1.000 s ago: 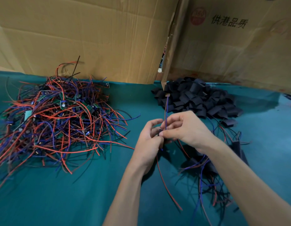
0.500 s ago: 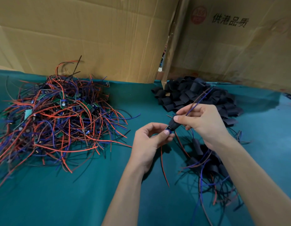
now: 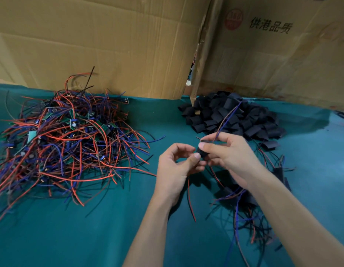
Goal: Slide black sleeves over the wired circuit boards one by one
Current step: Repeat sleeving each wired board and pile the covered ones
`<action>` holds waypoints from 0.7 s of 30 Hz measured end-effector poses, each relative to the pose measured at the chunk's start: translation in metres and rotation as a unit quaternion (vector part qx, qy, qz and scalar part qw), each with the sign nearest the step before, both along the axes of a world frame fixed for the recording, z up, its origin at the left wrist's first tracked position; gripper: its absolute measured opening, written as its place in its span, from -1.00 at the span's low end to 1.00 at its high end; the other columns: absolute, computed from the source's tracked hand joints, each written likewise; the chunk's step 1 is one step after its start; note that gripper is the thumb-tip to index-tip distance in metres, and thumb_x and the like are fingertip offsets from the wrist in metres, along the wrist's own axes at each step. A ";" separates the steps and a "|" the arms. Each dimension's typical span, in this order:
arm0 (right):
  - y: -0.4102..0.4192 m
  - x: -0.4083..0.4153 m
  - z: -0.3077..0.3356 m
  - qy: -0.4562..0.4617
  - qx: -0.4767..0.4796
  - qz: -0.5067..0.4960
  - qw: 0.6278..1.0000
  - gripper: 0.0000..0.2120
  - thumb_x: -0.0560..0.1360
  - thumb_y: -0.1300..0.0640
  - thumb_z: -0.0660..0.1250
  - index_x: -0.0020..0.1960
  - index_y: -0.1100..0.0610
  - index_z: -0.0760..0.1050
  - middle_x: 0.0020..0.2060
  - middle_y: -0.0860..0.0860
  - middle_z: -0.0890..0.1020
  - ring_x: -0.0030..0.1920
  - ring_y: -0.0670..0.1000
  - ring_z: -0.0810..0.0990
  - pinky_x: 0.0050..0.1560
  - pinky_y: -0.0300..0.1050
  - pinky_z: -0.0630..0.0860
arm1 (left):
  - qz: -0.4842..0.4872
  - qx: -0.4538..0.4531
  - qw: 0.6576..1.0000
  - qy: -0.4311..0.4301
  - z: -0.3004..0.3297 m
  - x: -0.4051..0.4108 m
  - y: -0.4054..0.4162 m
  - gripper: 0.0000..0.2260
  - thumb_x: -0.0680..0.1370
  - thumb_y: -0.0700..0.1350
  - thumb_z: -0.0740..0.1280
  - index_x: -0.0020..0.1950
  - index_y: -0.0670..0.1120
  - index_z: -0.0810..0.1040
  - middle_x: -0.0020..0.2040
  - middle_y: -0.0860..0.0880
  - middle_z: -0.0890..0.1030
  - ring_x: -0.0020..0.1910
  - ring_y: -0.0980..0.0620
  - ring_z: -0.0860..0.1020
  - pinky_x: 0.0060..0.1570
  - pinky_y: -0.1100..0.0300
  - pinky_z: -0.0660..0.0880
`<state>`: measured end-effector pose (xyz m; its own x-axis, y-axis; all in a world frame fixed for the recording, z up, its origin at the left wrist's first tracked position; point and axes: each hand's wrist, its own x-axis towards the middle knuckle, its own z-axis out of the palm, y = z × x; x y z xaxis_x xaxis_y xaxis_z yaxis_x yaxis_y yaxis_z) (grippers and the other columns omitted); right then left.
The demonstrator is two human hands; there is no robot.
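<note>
Head view, over a teal-covered tabletop.

Both hands meet at mid-frame, above the cloth. Left hand: fingers curled, thumb tip pressed against the near end of a black sleeve. Right hand: forefinger and thumb pinch the same sleeve from the far side; its other fingers curl behind. The sleeve sits between the two thumbs, mostly hidden by them; whether a board is inside it cannot be told.

Blue and brown wires rise from the right hand's grip and lean away toward the far right. A red and a black wire hang down from below the left hand and trail toward the near edge.

Left side of the tabletop: a large tangled heap of wired circuit boards, red, blue and black leads, with small green boards showing among them.

Far right, just beside the cardboard: a pile of loose black sleeves, flat and short.

Under and beside the right forearm: a smaller cluster of sleeved boards, dark, with blue and red leads straggling outward.

Behind everything, cardboard sheets stand upright; the right one bears a red round mark and printed characters.
</note>
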<state>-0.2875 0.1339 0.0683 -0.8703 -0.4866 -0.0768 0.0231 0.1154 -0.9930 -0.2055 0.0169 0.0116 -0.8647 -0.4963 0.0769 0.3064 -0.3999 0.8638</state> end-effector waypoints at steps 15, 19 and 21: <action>0.015 0.017 0.006 -0.056 -0.041 -0.097 0.993 -0.85 0.44 0.27 0.51 -0.01 0.17 0.62 -0.30 0.14 0.70 -0.38 0.03 0.59 -0.45 -0.25 0.46 | 0.008 -0.152 0.988 -0.032 -0.004 -0.004 0.006 -0.98 0.48 -0.11 0.42 -0.11 0.00 0.64 -0.20 0.01 0.67 -0.19 0.03 0.61 -0.14 0.13 0.56; 0.090 -0.005 0.047 0.077 0.200 -0.082 0.973 -0.57 0.14 -0.29 0.59 -0.09 -0.10 0.70 -0.31 0.02 0.73 -0.46 -0.07 0.57 -0.51 -0.29 0.41 | 0.033 -0.064 0.996 -0.059 -0.004 -0.007 0.005 -0.93 0.56 -0.25 0.36 -0.10 -0.13 0.60 -0.25 0.01 0.63 -0.28 0.07 0.60 -0.19 0.23 0.54; 0.122 -0.024 0.059 0.166 0.425 -0.062 0.888 -0.24 -0.04 -0.67 0.41 -0.02 -0.21 0.66 -0.31 -0.11 0.74 -0.31 -0.09 0.68 -0.26 -0.11 0.60 | 0.037 -0.062 0.994 -0.076 -0.002 -0.008 0.006 -0.84 0.59 -0.35 0.29 -0.11 -0.16 0.58 -0.25 -0.03 0.61 -0.29 0.06 0.60 -0.19 0.21 0.55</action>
<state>-0.3118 0.2563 0.1272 -0.9563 -0.2752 -0.0990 -0.1907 0.8433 -0.5025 -0.2136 0.0231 0.0092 -0.8324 -0.5541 0.0131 0.1932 -0.2678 0.9439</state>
